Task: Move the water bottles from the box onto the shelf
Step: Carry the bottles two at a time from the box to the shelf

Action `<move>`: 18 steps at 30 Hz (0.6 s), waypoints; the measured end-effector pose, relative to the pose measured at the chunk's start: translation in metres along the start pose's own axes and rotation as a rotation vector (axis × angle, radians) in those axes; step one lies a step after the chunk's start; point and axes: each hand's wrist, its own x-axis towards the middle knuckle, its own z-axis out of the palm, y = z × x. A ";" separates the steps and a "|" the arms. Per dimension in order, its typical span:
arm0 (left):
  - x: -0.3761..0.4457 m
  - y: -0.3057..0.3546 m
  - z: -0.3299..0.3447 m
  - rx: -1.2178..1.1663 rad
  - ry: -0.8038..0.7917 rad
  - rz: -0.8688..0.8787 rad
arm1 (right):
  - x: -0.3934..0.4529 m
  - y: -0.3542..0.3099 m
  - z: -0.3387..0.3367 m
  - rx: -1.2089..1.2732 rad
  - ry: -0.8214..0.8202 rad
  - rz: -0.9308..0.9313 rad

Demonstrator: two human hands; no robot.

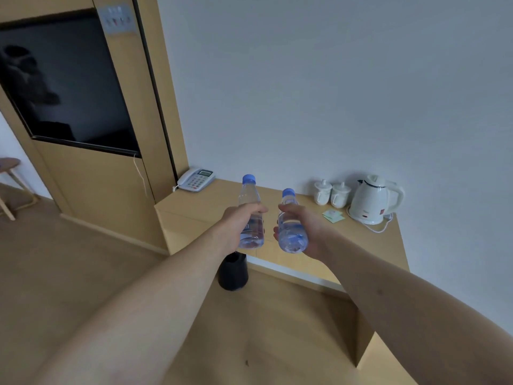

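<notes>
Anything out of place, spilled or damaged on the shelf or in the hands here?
Nothing stands out. Each hand has a grip on one capped water bottle above the shelf. The phone, two cups and kettle sit upright; no spill shows.

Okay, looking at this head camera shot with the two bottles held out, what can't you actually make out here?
- The box: nowhere in the head view, outside the frame.
- Bottle labels: the left hand covers the left bottle label; print on the right bottle, held by the right hand, is too small.
- Dark bin: its top is hidden behind the left forearm.
- Sachets on the shelf: text too small.
</notes>
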 end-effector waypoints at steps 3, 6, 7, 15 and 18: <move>0.051 0.011 0.003 -0.007 0.001 0.027 | 0.052 -0.010 -0.011 0.028 0.016 0.000; 0.104 0.025 0.014 0.000 0.017 0.043 | 0.107 -0.022 -0.027 0.080 -0.002 0.005; 0.121 0.030 0.020 0.007 0.021 0.043 | 0.124 -0.028 -0.033 0.089 -0.016 0.010; 0.237 0.088 0.063 -0.026 -0.074 0.001 | 0.244 -0.093 -0.076 0.032 0.002 0.019; 0.275 0.098 0.075 -0.110 -0.096 -0.083 | 0.279 -0.102 -0.090 0.024 0.006 0.040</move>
